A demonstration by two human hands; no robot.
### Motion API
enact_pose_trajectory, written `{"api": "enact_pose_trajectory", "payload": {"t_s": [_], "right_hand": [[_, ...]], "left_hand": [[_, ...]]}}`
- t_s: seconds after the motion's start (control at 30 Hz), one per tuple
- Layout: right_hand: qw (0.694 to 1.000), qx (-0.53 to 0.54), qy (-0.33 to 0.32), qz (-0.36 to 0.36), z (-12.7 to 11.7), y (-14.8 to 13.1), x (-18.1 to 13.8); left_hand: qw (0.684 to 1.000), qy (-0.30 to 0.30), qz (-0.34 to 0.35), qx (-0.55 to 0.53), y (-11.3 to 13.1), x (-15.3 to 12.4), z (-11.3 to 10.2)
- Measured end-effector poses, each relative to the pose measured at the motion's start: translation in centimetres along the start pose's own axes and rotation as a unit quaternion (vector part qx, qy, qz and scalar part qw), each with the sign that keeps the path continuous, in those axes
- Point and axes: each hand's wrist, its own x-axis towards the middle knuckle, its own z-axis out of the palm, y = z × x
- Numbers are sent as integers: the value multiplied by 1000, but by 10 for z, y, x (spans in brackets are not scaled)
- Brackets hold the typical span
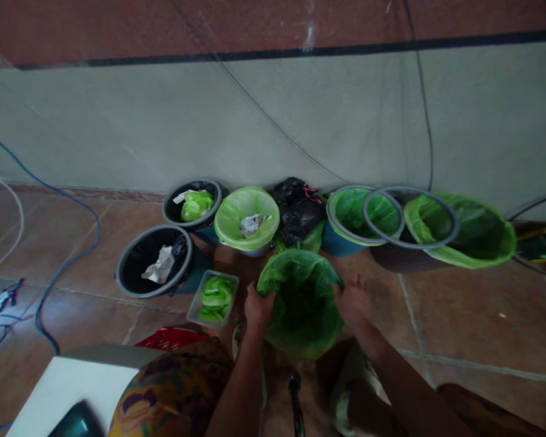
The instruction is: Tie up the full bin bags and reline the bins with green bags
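Observation:
Between my hands stands a bin lined with a green bin bag (303, 340), its mouth facing up and its inside dark. My left hand (258, 311) is closed on the bag at the left edge of the mouth. At the right edge, the thumb of my right hand (355, 300) touches the bag while its other fingers stretch out, apart. A clear plastic tub (192, 314) holding folded green bags (218, 291) sits to the left of my left hand.
Along the wall are black-lined bins (122, 267), a pale green-lined bin (227, 227), a knotted black bag (295, 212) and a blue bin (339, 240). A loose grey ring (455, 227) leans by a tipped green-lined bin (491, 243). A blue cable (95, 224) crosses the floor.

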Motion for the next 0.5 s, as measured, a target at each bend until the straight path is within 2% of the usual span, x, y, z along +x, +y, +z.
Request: {"api": "enact_pose_trajectory", "payload": {"t_s": [0.07, 0.1, 0.17, 0.2, 0.27, 0.4, 0.5], "right_hand": [[995, 38, 43, -81, -6, -19, -7], [988, 63, 35, -138, -7, -31, -9], [966, 96, -22, -241, -3, -56, -11], [957, 94, -57, -269, 2, -68, -10], [948, 67, -123, -287, 18, -89, -7], [939, 36, -220, -261, 57, -116, 8], [929, 38, -255, -265, 80, -125, 21]], "left_hand": [[1000, 8, 4, -22, 0, 3, -1], [999, 10, 7, -33, -1, 4, -3], [998, 5, 9, -59, -2, 9, -5], [997, -1, 7, -74, -2, 11, -7], [995, -16, -8, -99, -4, 15, -8], [988, -32, -44, -142, -7, 17, -5], [984, -19, -10, -174, -9, 18, 1]]}}
